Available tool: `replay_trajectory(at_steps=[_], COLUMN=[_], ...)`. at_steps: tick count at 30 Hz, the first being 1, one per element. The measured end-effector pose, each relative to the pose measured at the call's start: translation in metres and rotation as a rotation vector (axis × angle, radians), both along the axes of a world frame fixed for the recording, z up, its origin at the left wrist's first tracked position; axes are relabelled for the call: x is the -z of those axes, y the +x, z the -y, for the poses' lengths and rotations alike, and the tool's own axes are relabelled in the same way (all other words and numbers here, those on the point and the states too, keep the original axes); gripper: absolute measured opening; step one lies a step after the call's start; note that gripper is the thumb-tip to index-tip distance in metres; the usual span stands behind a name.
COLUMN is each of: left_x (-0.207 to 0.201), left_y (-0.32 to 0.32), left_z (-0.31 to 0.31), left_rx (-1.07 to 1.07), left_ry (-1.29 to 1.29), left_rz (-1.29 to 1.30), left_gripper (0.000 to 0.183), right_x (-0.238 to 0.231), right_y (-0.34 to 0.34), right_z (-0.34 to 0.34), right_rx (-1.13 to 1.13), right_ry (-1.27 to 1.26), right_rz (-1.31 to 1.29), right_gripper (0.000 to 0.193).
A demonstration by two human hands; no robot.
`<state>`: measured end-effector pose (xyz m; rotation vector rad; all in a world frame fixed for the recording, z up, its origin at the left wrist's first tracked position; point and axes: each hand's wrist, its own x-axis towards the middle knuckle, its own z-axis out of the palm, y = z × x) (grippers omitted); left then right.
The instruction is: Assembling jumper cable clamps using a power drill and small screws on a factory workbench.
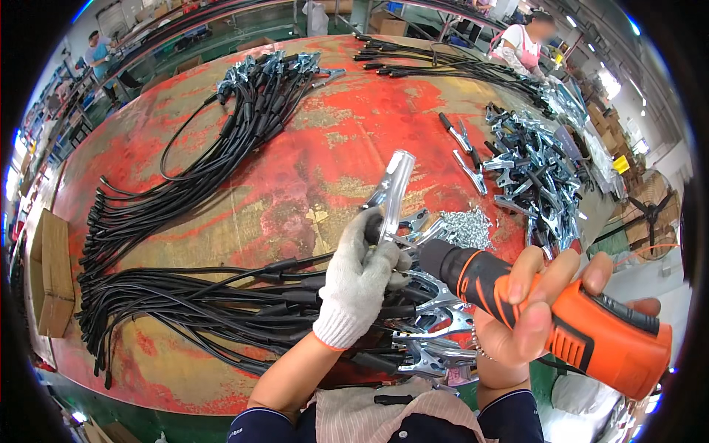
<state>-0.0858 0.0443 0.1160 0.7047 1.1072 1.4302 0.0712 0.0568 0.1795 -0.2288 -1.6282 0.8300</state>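
Observation:
My left hand (353,284), in a white knit glove, is closed around a shiny metal clamp (399,184) whose handle points up and away. In my right hand (528,310), bare, is an orange and black power screwdriver (617,347), fingers wrapped around its body. Its dark nose meets the clamp beside my left fingertips; the exact contact is hard to make out. Behind them lies a heap of small silvery screws (467,227). Under and beside my hands, black cables (199,295) run left from several metal clamps (443,317).
Loose metal clamps (539,173) are piled at the right of the red, worn table (295,170). More cables with clamps (251,118) lie at the far left, others (450,65) at the back. A cardboard box (55,273) stands left. A co-worker (521,48) is at the far right edge.

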Motion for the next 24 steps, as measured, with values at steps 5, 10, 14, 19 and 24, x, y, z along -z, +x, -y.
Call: replay_trajectory(at_steps=[5,10,14,19,24], left_x=[-0.004,0.009,-0.027,-0.077,-0.060], left_y=[0.003,-0.008,-0.033,-0.027,-0.025], left_z=[-0.008,-0.022,-0.025,-0.012,-0.015], left_rx=[0.101,0.103,-0.156,-0.163,-0.053], left_ry=[0.012,0.144,0.346,0.534,0.491], left_rz=[0.073,-0.160,-0.943,-1.443,-1.459], left_gripper=[0.045,0.048,0.047,0.040,0.044], right_x=[-0.013,-0.027,-0.023,0.007,0.021], right_y=[-0.013,-0.006,0.016,-0.022,-0.022], right_z=[0.008,-0.007,-0.011,-0.032,-0.041], right_rx=[0.047,-0.063,-0.160,-0.015,-0.030], right_ry=[-0.091,-0.115,-0.386,-0.660,-0.722], right_rz=[-0.135,-0.348,-0.557,-0.237,-0.152], right_gripper=[0.076,0.054,0.046,0.023,0.024])
